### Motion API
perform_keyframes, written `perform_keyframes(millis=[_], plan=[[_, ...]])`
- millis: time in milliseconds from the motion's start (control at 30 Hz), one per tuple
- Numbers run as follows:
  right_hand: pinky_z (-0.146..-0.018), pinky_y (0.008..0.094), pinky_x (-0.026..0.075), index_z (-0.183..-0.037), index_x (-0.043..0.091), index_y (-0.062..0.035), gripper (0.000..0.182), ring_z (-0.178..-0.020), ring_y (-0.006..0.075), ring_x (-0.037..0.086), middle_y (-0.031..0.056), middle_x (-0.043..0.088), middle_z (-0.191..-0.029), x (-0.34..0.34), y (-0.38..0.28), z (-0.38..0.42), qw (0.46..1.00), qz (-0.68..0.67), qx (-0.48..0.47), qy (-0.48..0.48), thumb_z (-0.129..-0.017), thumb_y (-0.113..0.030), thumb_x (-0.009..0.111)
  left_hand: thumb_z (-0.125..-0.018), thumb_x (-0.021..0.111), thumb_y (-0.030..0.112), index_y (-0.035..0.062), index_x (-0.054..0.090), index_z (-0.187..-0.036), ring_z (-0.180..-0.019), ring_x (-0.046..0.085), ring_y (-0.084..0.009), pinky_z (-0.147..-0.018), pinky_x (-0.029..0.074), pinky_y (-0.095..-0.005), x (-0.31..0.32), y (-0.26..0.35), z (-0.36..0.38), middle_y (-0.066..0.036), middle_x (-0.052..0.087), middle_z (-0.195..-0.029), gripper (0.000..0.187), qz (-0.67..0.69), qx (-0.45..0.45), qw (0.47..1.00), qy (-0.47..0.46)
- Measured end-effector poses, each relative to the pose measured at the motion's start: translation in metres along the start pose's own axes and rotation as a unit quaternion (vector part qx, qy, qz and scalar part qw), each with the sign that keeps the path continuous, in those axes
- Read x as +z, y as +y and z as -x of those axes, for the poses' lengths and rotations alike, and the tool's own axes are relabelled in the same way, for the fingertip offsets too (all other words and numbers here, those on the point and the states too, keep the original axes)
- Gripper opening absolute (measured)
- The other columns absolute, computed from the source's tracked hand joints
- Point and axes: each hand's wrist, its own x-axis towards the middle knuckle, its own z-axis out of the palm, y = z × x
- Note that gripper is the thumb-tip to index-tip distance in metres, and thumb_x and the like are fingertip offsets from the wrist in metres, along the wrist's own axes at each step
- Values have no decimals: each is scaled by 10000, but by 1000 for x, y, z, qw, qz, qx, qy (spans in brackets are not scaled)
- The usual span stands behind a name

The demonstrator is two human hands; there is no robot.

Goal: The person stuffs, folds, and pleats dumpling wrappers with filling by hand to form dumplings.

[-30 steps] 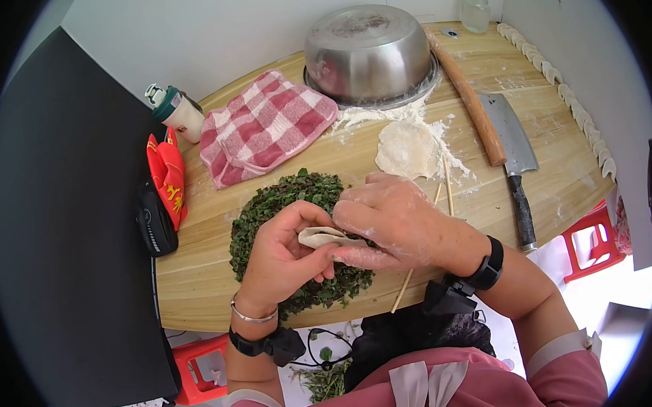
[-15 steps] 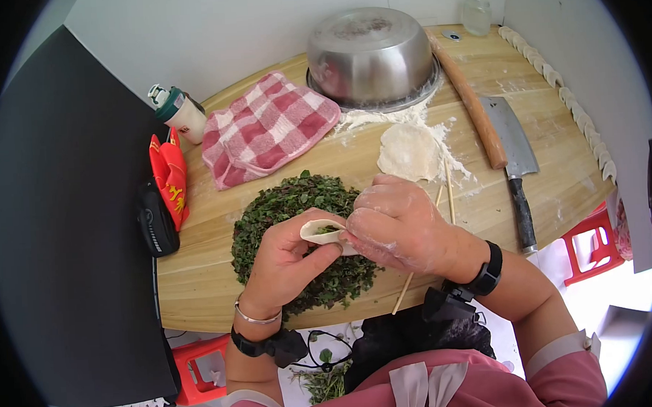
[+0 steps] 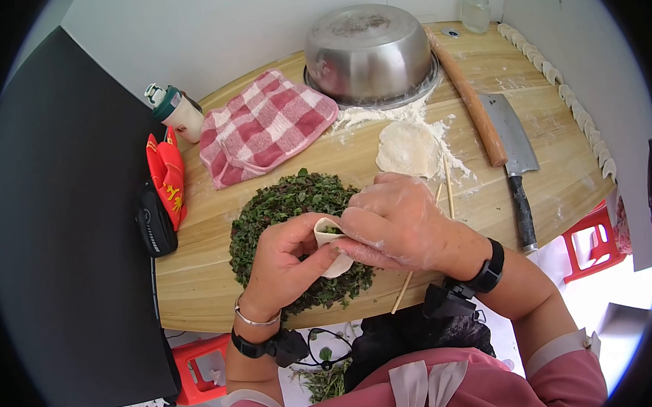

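Between my two hands is a dumpling (image 3: 334,268), its folded white wrapper still gaping at the top left with green filling showing inside. My left hand (image 3: 288,260) holds it from the left, thumb in front and fingers behind. The floury fingers of my right hand (image 3: 392,222) pinch the wrapper's right edge and hide that part of it. Right below and behind the hands lies a big heap of chopped greens (image 3: 289,198). A flat round dough wrapper (image 3: 407,149) rests on the table beyond my right hand, beside chopsticks (image 3: 448,187) partly covered by my forearm.
An upturned steel basin (image 3: 370,52) stands at the back, with a rolling pin (image 3: 467,99) and a cleaver (image 3: 512,137) to its right. Finished dumplings (image 3: 572,102) line the right edge. A checked cloth (image 3: 268,126), a bottle (image 3: 176,112) and a black case (image 3: 154,218) sit left.
The dumpling has been turned more upright in my fingers, and its opening looks narrower. My right hand has shifted slightly left along the edge. Everything on the table stays put.
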Motion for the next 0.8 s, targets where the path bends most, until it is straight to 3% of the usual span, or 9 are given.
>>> perform_keyframes(millis=[100,200,300,467,600,800], plan=[[-489,348,364,-734,502,-91,253,-491,239,457,28,456,-609,5,1,3,1000,9,-5,8,-694,-145,745,-880,597,-19,-39,580,-1108,-844,611,-80,-727,508,-226,1,2,0,-30,634,-962,230,-6,-12,1000,4],[-532,355,429,-855,556,-94,208,-555,231,549,20,536,-650,8,4,8,999,27,-3,-27,-721,-176,692,-880,593,-20,-39,580,-1102,-830,609,-76,-715,507,-221,2,4,0,-29,634,-952,223,-3,-17,1000,8],[-539,370,430,-869,555,-90,197,-560,252,551,40,549,-667,9,1,9,999,26,-4,-22,-752,-187,681,-882,595,-6,-36,583,-1093,-817,603,-71,-704,503,-217,1,6,0,-26,631,-936,214,-6,-7,1000,11],[-554,397,428,-801,538,-96,249,-578,292,562,66,543,-647,-5,0,3,996,-66,31,-49,-798,-302,677,-878,607,19,-20,602,-1071,-756,586,-52,-650,478,-203,0,5,2,-11,621,-868,197,-14,-15,1000,7],[-543,407,422,-756,539,-103,304,-584,313,564,74,542,-625,-7,-1,2,989,-96,72,-82,-809,-369,675,-848,640,34,13,632,-1038,-624,503,-34,-551,395,-199,-1,2,1,8,595,-763,191,-77,-24,997,-4],[-524,414,412,-773,544,-95,185,-569,317,558,81,540,-616,-3,-1,4,993,-78,49,-74,-841,-239,638,-821,666,61,29,639,-1032,-564,442,-53,-516,356,-219,0,-1,-1,2,571,-713,215,-144,24,989,-5]])
